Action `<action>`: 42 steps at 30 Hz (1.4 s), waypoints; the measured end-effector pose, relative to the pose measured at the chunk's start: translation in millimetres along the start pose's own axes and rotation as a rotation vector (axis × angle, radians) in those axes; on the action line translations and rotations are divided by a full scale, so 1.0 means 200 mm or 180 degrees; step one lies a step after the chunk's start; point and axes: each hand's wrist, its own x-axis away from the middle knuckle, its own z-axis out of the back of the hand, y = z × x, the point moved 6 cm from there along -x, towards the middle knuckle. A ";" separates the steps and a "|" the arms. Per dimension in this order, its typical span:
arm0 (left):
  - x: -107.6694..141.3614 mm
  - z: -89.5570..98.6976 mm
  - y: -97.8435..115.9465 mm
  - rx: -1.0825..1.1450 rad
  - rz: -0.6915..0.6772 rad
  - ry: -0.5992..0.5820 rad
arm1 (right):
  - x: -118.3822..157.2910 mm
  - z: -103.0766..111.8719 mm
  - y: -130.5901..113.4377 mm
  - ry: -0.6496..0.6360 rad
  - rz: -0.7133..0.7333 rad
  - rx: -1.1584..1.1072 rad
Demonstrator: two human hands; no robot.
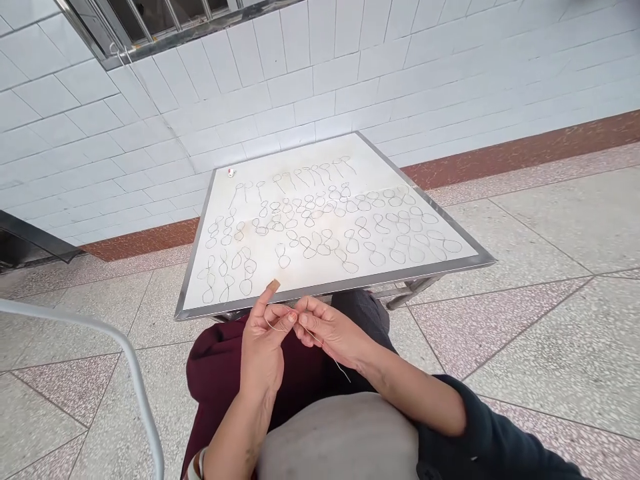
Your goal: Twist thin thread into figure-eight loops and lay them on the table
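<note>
My left hand [263, 337] and my right hand [334, 331] meet in front of the table's near edge, above my lap. Between them is a thin pale strand [342, 371]; whether it is wire or cord, I cannot tell. Thumb and fingers of the left pinch it where it curves into a loop, while one finger with a tan wrap [273, 285] on its tip points up. My right fingers are closed on the strand too, touching the left fingertips, and its loose end trails below the right wrist. Figure-eight loops [283, 256] of similar thin strand lie on the white tabletop [300, 277].
Rows of more loops, some with straight tails [320, 175], cover much of the metal-edged table. A small white object [231, 173] sits at its far left corner. Behind stands a white tiled wall [310, 87] with a barred window [170, 20]. A grey tube [135, 367] curves at left.
</note>
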 end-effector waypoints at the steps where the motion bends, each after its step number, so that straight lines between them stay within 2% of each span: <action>1: 0.00 0.01 0.01 -0.0016 -0.0049 0.0130 | 0.01 0.00 -0.01 -0.0020 0.0037 0.0238; 5: 0.00 0.06 0.04 -0.0232 -0.0316 0.0571 | 0.05 0.01 -0.05 0.0083 0.0194 0.1415; 9: 0.02 0.06 0.06 -0.0325 -0.0479 0.0608 | 0.07 0.00 -0.09 0.0285 0.0493 0.2163; 12: 0.04 0.02 0.04 -0.0250 -0.0390 0.0373 | 0.08 -0.02 -0.08 0.0215 0.0350 0.1686; 17: 0.07 -0.01 0.03 -0.0165 -0.0332 0.0143 | 0.08 0.00 0.00 0.0083 -0.0354 -0.0040; 22: 0.08 -0.02 0.02 -0.0094 -0.0260 0.0201 | 0.08 -0.01 0.03 -0.0122 -0.0510 -0.0465; 32: 0.08 0.01 0.03 -0.0355 -0.0366 0.0330 | 0.08 -0.01 0.02 -0.0110 -0.0470 -0.0176; 42: 0.06 0.12 0.15 -0.0549 -0.1046 0.0851 | 0.10 0.02 0.01 -0.0248 -0.0296 0.1546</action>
